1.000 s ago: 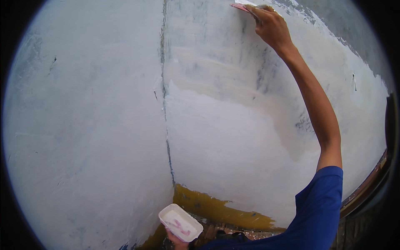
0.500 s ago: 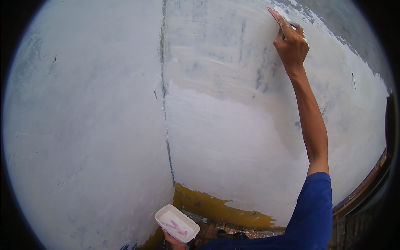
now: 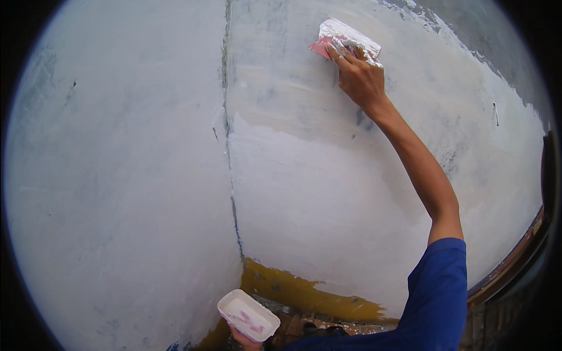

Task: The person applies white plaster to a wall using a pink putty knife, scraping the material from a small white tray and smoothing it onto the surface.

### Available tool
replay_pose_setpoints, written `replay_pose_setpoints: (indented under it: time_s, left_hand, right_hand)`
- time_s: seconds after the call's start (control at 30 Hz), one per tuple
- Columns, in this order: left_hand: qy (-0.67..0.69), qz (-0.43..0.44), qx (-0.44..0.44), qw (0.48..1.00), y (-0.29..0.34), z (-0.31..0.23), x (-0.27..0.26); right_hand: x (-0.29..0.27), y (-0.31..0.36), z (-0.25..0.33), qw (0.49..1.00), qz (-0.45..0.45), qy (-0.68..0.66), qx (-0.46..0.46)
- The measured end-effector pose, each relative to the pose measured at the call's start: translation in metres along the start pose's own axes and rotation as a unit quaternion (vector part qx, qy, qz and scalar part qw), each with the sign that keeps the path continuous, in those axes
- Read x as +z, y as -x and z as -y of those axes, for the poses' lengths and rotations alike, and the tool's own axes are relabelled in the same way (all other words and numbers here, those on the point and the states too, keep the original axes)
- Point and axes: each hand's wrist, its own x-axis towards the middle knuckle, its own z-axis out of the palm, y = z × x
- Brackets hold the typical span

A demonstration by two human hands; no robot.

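My right hand [image 3: 362, 79] grips a pink putty spreader [image 3: 321, 48] at the upper part of the right wall [image 3: 328, 175]. White putty [image 3: 350, 34] coats the spreader's broad side and is smeared over my fingers. Low in front of me, my left hand [image 3: 244, 339] holds a shallow white rectangular tub [image 3: 249, 314] from below, its fingers mostly hidden. Inside the tub are pinkish streaks and white residue. Patchy white coating covers the right wall, with grey showing through around my right hand.
Another whitish wall [image 3: 123, 175] meets the right one at a dark, rough corner line [image 3: 229, 158]. A mustard-yellow band [image 3: 304, 292] runs along the wall's foot. Bare grey surface [image 3: 492, 41] shows at upper right. A dark curved edge [image 3: 547, 181] stands at far right.
My right hand has moved left and slightly down across the wall, and the spreader has turned so its putty-covered side shows. The left hand and tub have barely moved.
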Motion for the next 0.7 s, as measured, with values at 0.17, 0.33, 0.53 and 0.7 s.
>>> replay_pose_setpoints:
  time_s: [0.17, 0.33, 0.53, 0.7]
  left_hand:
    - [0.068, -0.064, -0.002, 0.996, 0.006, -0.01, 0.003]
    - [0.064, -0.013, 0.005, 0.998, 0.006, -0.01, 0.01]
    - [0.014, -0.019, -0.028, 0.999, 0.007, -0.01, 0.019]
    - [0.031, 0.0, -0.042, 0.999, 0.005, 0.0, 0.019]
  right_hand:
    - [-0.022, 0.05, 0.047, 0.996, 0.064, -0.033, -0.045]
    - [-0.06, -0.006, -0.003, 0.99, -0.052, -0.133, 0.004]
    - [-0.035, -0.062, -0.06, 0.994, -0.043, 0.012, 0.104]
    - [-0.026, 0.038, 0.012, 0.999, 0.009, -0.036, -0.04]
